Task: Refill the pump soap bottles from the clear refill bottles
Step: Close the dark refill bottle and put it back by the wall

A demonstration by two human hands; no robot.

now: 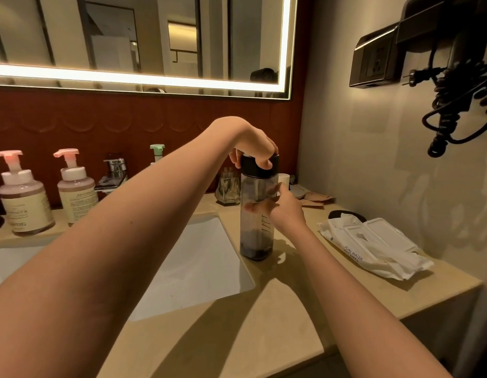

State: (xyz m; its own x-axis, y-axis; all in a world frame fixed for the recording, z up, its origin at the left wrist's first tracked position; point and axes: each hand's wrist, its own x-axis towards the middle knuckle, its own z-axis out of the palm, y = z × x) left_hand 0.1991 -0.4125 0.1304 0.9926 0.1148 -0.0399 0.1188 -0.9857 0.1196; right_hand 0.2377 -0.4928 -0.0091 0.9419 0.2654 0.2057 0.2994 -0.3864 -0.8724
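Head view, three pump bottles [25,197], one refill bottle [256,214]

Bare counter [277,317] before wipes pack [373,246]

we see a clear smoky-grey refill bottle [256,214] with a black cap [257,166], two pink-topped pump bottles [25,203], a dark red scalloped wall panel [100,118].

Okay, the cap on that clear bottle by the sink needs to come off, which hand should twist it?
Left: the left hand already grips the black cap from above, while the right hand steadies the clear bottle.
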